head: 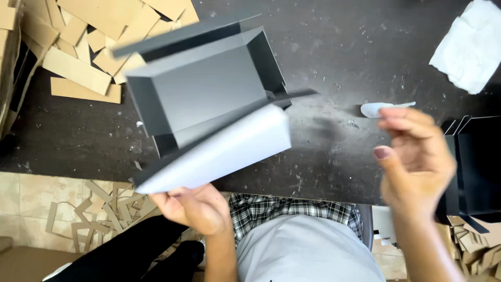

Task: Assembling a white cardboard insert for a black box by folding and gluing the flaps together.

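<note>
My left hand [194, 207] grips the near flap of a dark grey paper-covered box [209, 86], holding it tilted above the dark worktable [323, 47]. The box's open inside faces me, and a pale grey flap [229, 151] hangs down toward my hand. My right hand [417, 156] hovers to the right of the box, fingers loosely curled, thumb out, holding nothing I can see. A small white scraper-like tool [377, 108] lies on the table just beyond its fingertips.
Brown cardboard offcuts [88, 47] are piled at the table's far left. A white cloth [469, 47] lies at the far right. More dark box parts [477, 167] stand at the right edge. Cardboard scraps [99, 209] litter the tiled floor.
</note>
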